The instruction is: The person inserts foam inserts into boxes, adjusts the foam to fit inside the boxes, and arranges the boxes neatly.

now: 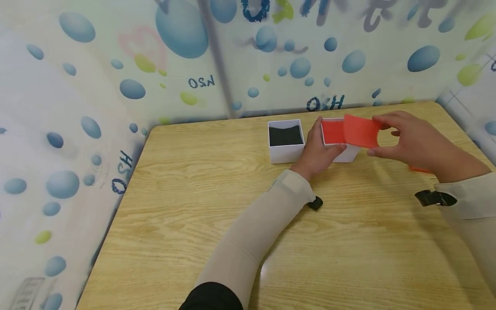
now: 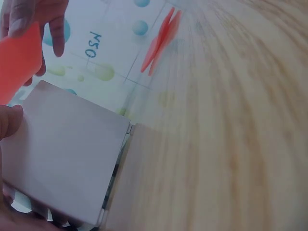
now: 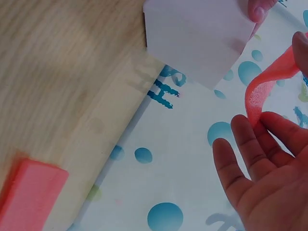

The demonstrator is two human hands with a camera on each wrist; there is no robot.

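Note:
My left hand [image 1: 315, 150] grips a white box [image 1: 345, 155] by its left side, thumb over the near rim. Red foam [image 1: 332, 131] shows inside that box. With thumb and fingers my right hand [image 1: 407, 133] pinches a thin red foam sheet [image 1: 361, 131] by its right edge, above the box's right part. In the right wrist view the sheet [image 3: 262, 91] looks bent between the fingertips. The left wrist view shows the box's plain side [image 2: 67, 149] up close, with the thumb on it.
A second white box [image 1: 286, 153] with a black lining stands left of the held one. Another red foam piece [image 3: 36, 195] lies on the wooden table [image 1: 174, 193], partly behind my right wrist in the head view. A patterned cloth [image 1: 232, 64] hangs behind the table.

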